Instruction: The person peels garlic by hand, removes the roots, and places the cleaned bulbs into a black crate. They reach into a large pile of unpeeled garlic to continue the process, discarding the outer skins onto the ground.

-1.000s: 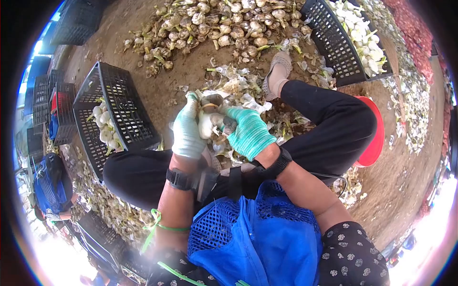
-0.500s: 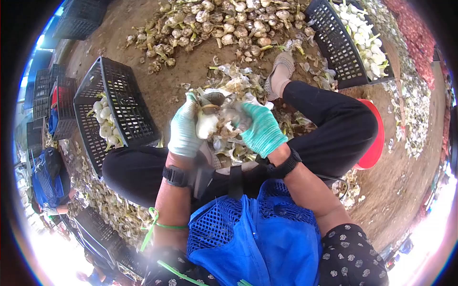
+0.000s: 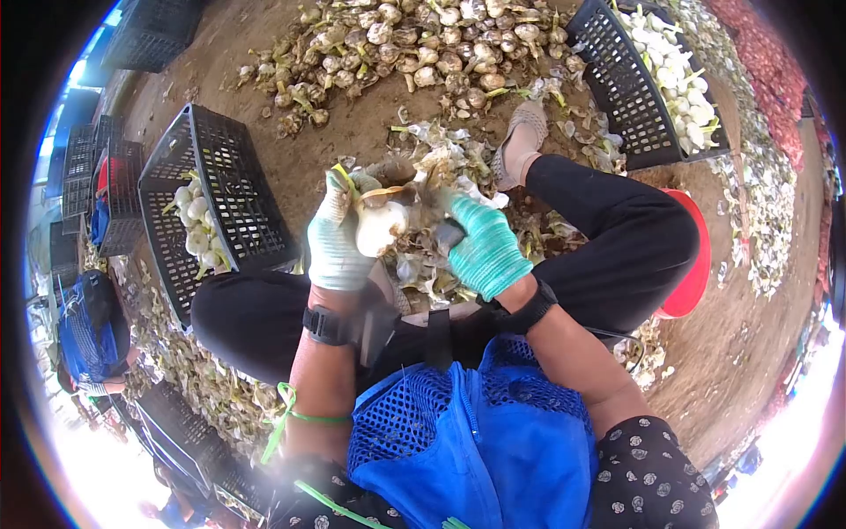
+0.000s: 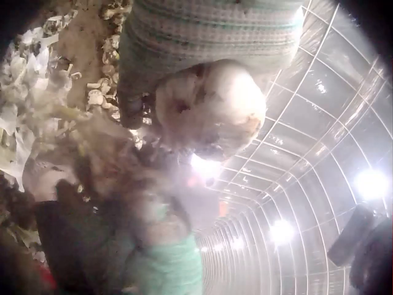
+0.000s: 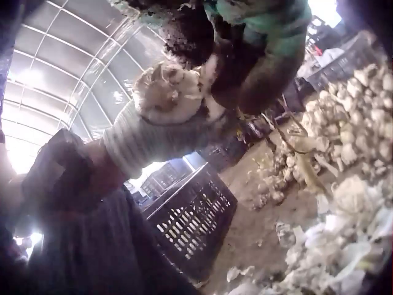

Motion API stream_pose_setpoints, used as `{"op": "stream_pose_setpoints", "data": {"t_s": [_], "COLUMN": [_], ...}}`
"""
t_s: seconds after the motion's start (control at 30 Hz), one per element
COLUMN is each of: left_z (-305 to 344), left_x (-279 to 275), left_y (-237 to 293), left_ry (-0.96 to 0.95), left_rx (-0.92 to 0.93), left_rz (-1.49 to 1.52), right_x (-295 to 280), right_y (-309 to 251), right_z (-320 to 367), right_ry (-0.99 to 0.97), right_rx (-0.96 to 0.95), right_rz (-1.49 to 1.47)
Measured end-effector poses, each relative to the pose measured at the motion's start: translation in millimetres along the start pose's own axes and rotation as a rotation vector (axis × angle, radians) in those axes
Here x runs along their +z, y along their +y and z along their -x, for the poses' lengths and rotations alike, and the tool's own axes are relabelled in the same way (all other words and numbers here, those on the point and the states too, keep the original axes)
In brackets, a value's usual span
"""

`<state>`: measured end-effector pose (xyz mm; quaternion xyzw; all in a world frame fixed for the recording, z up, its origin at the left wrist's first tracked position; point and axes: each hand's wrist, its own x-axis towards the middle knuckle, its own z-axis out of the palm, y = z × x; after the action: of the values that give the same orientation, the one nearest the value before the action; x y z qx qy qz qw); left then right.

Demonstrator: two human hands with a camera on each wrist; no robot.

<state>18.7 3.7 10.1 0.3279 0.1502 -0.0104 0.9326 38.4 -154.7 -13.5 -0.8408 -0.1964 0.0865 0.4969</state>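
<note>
My left hand [image 3: 338, 240], in a pale striped glove, grips a garlic bulb [image 3: 382, 227] whose white side faces me. A yellow-green stem [image 3: 345, 180] sticks up by the thumb, and a tan strip curves across the bulb's top. Just to the right, my right hand [image 3: 486, 244], in a teal glove with dark, dirty fingertips, pinches loose brown garlic skin [image 3: 432, 196], blurred by motion. In the left wrist view the bulb [image 4: 212, 109] sits under the left palm, with the skin [image 4: 110, 147] beside it. The right wrist view shows curled right fingers [image 5: 258, 80] close to the bulb.
Unpeeled garlic [image 3: 423, 53] lies heaped on the dirt floor ahead. Black crates with white bulbs stand at left [image 3: 238, 198] and right [image 3: 621, 93]. Shed skins [image 3: 449, 150] cover the ground between my legs. A red tub [image 3: 692, 256] is by my right knee; another person [image 3: 92, 335] sits far left.
The right hand has moved from against the bulb to the right, drawing brown skin off it. More of the bulb's white side shows. The left hand keeps its hold, its stem now visible.
</note>
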Motion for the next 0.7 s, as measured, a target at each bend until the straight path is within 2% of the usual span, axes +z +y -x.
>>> {"op": "stream_pose_setpoints", "data": {"t_s": [0.03,0.07,0.13,0.17,0.27,0.3,0.33,0.4,0.43,0.53,0.7], "left_z": [-0.9,-1.3,-1.2,-2.4,-2.8,-3.3,-3.7,-5.4,-6.3,-7.0,-5.8], "left_x": [-5.0,-7.3,-0.6,-4.0,-6.6,-4.0,-2.3,-5.7,-8.6,-9.6,-13.3], "left_y": [-2.3,-4.5,-4.6,-7.8,-14.0,-17.3,-19.7,-25.9,-29.1,-29.1,-30.2], "left_ry": [0.024,0.05,0.036,0.049,0.129,0.165,0.2,0.225,0.254,0.284,0.284], "left_rx": [-0.041,-0.082,-0.122,-0.103,-0.067,-0.041,-0.015,0.014,0.048,0.059,-0.021], "left_rz": [0.05,0.102,0.157,0.155,0.127,0.12,0.113,0.089,0.061,0.071,0.134], "right_x": [4.2,4.9,0.1,-12.8,12.4,10.8,12.2,13.2,8.2,13.8,20.5], "right_y": [4.5,2.6,-15.5,-35.8,-4.1,-13.8,-14.4,-14.5,-23.3,-21.4,-13.0], "right_z": [-0.9,-2.2,-9.0,-9.0,-9.8,-10.0,-10.2,-10.0,-10.8,-2.3,5.7], "right_ry": [0.064,0.067,0.135,0.03,0.051,0.013,0.016,0.13,0.075,0.091,0.137], "right_rx": [-0.008,-0.006,0.067,0.363,0.251,0.283,0.285,0.112,0.231,0.283,0.187], "right_rz": [-0.171,-0.164,-0.438,-0.516,-0.345,-0.489,-0.486,-0.088,-0.154,-0.204,-0.077]}}
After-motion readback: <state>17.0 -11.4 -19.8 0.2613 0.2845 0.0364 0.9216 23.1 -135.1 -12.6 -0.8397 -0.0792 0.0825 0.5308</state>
